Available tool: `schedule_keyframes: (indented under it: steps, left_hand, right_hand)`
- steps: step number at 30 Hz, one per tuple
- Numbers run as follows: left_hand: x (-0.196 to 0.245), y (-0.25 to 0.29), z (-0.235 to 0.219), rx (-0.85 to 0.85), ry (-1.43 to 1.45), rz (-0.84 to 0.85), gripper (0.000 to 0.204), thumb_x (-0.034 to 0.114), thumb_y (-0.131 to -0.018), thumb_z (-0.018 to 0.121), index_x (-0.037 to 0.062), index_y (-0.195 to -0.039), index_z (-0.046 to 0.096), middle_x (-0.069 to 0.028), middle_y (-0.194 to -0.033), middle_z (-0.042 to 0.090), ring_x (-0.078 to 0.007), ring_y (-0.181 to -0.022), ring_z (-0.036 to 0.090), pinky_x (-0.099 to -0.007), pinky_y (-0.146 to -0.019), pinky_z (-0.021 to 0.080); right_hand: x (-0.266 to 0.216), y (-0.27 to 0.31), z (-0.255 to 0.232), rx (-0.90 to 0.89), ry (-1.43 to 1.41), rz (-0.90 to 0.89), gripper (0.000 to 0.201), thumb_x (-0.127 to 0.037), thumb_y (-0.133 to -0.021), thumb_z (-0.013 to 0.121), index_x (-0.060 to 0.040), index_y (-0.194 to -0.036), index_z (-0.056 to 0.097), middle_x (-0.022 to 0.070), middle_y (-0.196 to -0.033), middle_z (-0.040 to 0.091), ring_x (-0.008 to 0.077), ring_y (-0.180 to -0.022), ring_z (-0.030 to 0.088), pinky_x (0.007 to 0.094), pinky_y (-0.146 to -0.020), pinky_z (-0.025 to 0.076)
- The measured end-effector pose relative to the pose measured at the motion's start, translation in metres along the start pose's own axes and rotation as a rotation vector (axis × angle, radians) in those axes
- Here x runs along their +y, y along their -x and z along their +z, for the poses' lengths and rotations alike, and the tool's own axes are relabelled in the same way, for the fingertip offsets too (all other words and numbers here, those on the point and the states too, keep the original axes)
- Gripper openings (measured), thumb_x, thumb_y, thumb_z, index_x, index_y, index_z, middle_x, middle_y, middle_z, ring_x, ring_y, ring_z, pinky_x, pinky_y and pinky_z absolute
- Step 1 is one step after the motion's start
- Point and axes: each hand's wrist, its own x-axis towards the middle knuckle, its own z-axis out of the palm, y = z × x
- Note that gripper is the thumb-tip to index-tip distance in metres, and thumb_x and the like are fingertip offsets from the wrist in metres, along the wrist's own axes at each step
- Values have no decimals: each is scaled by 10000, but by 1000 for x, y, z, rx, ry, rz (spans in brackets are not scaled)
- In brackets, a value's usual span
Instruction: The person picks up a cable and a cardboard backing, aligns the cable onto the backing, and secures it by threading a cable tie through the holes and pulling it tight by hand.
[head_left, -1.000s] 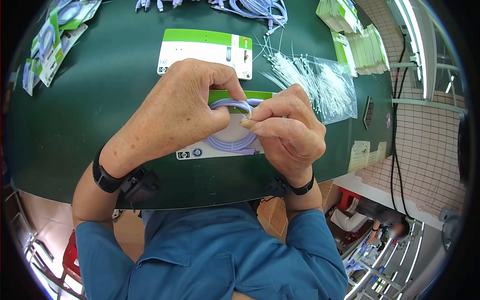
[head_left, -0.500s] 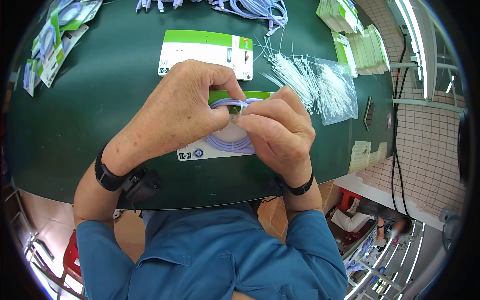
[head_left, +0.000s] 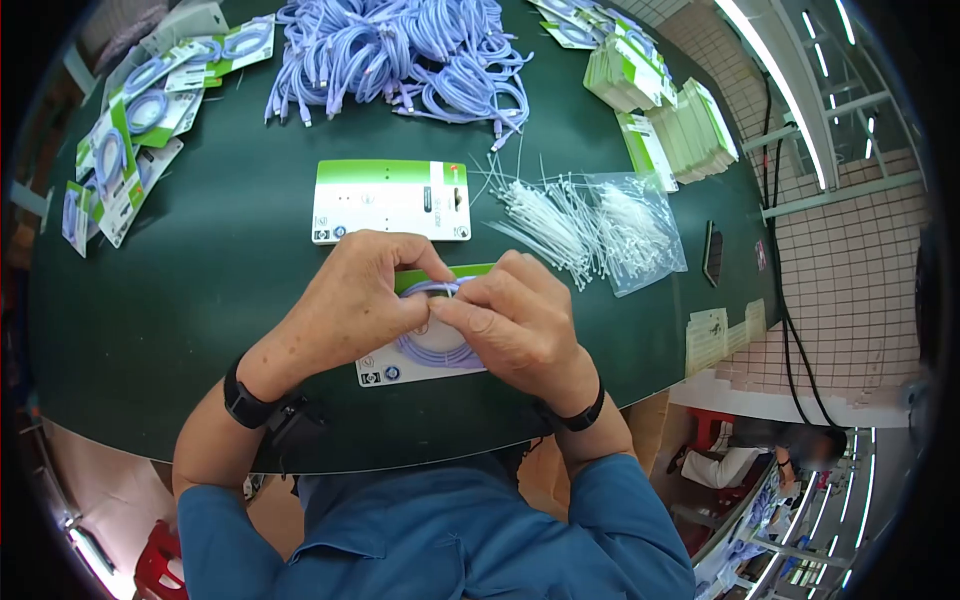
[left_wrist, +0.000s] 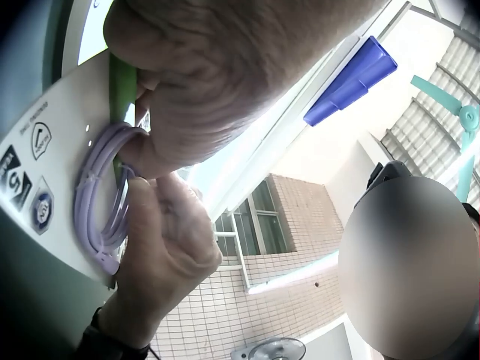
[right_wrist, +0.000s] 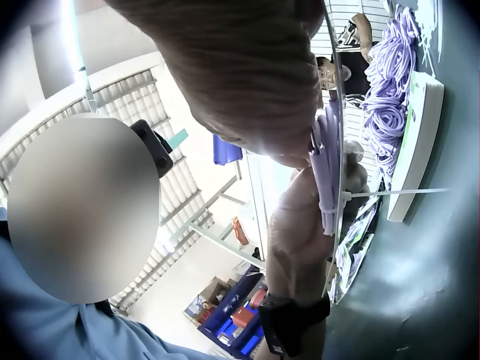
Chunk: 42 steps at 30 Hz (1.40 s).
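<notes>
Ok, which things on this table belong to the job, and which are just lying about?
Likely part of the job:
coiled cable
backing card beneath it
white ties
cable pile
spare card lying flat
stacked cards
carded cables at left

Apparently just lying about:
dark phone-like object
paper sheets by the table's edge

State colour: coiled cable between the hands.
The coiled cable is light purple, seen best in the left wrist view.

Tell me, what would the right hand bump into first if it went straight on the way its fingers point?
Most likely the left hand, at its thumb, just ahead of the right hand by the coiled purple cable, though depth is hard to judge.
</notes>
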Motion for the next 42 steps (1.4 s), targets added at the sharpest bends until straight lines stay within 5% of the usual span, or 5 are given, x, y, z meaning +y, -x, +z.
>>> schedule_keyframes:
  steps: [10,17,20,28,42]
  left_hand:
    - [3,0,1,-12,9,11,238,1,-772,668,-36,-982,774,-67,-876,774,-84,-845,688,-252,-806,553]
    - [-1,-1,-4,-1,118,41,261,-31,-766,651,-35,-998,770,-61,-877,759,-78,-812,652,-248,-758,530]
    - [4,1,-3,11,160,98,258,-39,-762,665,-29,-997,771,-57,-872,757,-72,-800,646,-243,-739,523]
    - [13,8,0,39,92,234,286,-125,-754,659,-12,-998,756,-85,-975,767,-140,-908,722,-269,-839,571]
    - [18,7,7,49,-495,779,367,-27,-640,792,129,-967,733,-43,-976,742,-219,-764,693,-333,-637,515]
  right_hand:
    - [-1,1,-8,38,-136,67,298,-14,-764,854,-65,-1037,749,58,-843,718,196,-663,629,318,-585,488]
    - [26,17,-24,473,-344,622,214,-8,-891,785,44,-1088,721,84,-934,756,80,-749,650,229,-676,528]
    - [35,12,-24,382,-637,939,209,-72,-957,744,47,-1126,712,66,-968,749,80,-798,670,224,-713,543]
    - [32,34,10,-39,-1499,864,209,-144,-1011,700,-1,-1163,708,47,-1013,745,80,-840,703,201,-738,559]
    - [32,23,13,-305,-1606,1007,186,-221,-1015,714,-55,-946,666,-49,-856,666,21,-745,611,198,-650,485]
